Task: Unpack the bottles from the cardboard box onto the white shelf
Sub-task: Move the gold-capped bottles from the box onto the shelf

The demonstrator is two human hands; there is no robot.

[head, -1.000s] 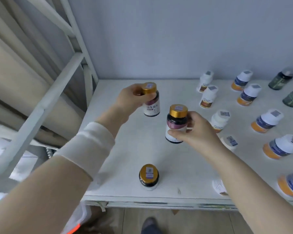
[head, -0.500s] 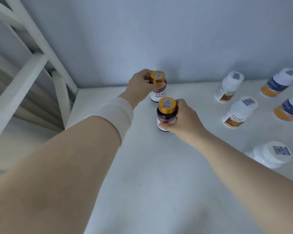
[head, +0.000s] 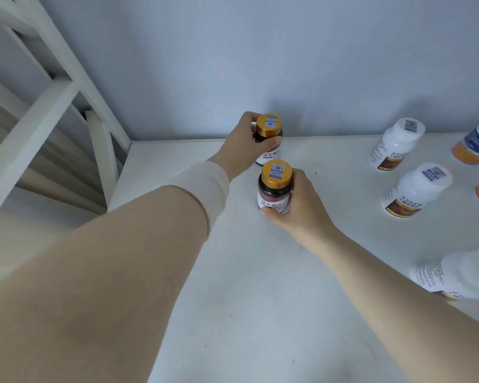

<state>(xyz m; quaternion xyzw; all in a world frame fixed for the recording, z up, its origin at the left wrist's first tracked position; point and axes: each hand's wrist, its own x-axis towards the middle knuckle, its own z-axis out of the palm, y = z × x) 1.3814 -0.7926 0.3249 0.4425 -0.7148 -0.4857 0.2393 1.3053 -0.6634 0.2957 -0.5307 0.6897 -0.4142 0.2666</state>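
Gold caps top two dark bottles, and each hand holds one. The left hand [head: 242,143] curls thumb and fingers round the far bottle [head: 268,131], close to the wall [head: 260,64]. The right hand [head: 302,208] clasps the near bottle [head: 275,189] low on its label, thumb at the base. Both bottles are upright, one just behind the other. The near one seems to sit on the shelf [head: 233,286]. The far one's base is hidden behind the near cap, so I cannot tell whether it is down.

The side grips look chosen for setting down: they keep each bottle vertical and leave the base free to meet the surface. The tight front-to-back spacing suggests a column is being started, matching the white bottles [head: 415,189] that stand in a line well to the right of the right hand, with orange bottles [head: 472,149] beyond those. Left of the left hand the shelf ends at a white frame [head: 39,106].

The box is out of view. I judge this to be the placing step, with release to follow.
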